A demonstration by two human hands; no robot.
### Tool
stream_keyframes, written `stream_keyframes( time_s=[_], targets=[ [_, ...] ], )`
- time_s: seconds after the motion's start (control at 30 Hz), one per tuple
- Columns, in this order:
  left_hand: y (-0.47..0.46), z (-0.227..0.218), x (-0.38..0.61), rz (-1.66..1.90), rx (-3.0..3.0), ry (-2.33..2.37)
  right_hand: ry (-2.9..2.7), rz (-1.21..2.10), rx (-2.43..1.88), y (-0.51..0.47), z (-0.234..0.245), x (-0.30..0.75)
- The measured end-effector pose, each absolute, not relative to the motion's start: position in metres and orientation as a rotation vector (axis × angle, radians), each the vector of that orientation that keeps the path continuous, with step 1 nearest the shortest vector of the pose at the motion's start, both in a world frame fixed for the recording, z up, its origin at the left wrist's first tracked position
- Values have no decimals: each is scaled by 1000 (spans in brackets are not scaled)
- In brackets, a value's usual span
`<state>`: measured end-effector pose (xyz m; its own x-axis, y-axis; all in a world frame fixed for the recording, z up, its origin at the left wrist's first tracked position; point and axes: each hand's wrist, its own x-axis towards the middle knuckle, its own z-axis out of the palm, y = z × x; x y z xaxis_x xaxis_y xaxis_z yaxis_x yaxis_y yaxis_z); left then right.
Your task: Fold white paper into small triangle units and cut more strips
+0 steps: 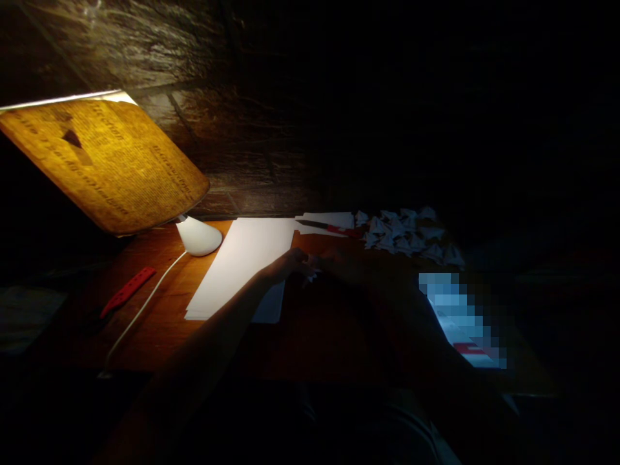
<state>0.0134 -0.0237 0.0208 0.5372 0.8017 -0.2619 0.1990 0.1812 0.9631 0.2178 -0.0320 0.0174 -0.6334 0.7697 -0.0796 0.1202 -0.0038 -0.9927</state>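
Note:
Over the middle of the wooden table, my left hand (292, 261) has its fingers closed around a small folded piece of white paper (312, 276). My right hand (338, 263) meets it from the other side, its fingers bent at the same paper. Deep shadow hides most of the right fingers. Beneath and beside my left forearm lies a stack of white paper sheets (242, 258). Farther back, a knife (334, 228) with a dark blade and red handle rests on more sheets. Many small folded paper pieces (402, 232) are heaped to the right of it.
A lamp (201, 237) with a white base and printed shade (111, 161) lights the left side. Its white cord (145, 303) runs to the front edge. A red-handled tool (128, 290) lies left of the cord. A glowing, blurred-out screen (465, 323) is on the right.

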Motion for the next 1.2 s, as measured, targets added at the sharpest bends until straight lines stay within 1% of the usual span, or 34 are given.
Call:
stream_keyframes(
  time_s=[0.17, 0.33, 0.5, 0.8, 0.9, 1.0, 1.1, 1.2],
  targets=[
    [-24, 27, 12, 460, 1401, 942, -1912, 1586, -887, -32, 20, 219],
    [-26, 34, 13, 414, 1425, 929, -1938, 1562, -910, -35, 23, 219],
    [-25, 32, 14, 403, 1416, 907, -1955, 1518, -952, -36, 25, 217],
    [-22, 29, 9, 386, 1411, 893, -1982, 1463, -890, -32, 19, 214],
    [-22, 22, 9, 445, 1409, 901, -1915, 1492, -943, -31, 17, 215],
    [-20, 14, 13, 604, 1439, 874, -1746, 1468, -903, -30, 17, 214],
    [-18, 13, 20, 804, 1512, 837, -1610, 1416, -778, -30, 19, 211],
    [-18, 16, 23, 857, 1554, 809, -1545, 1322, -825, -27, 20, 212]
  ],
)
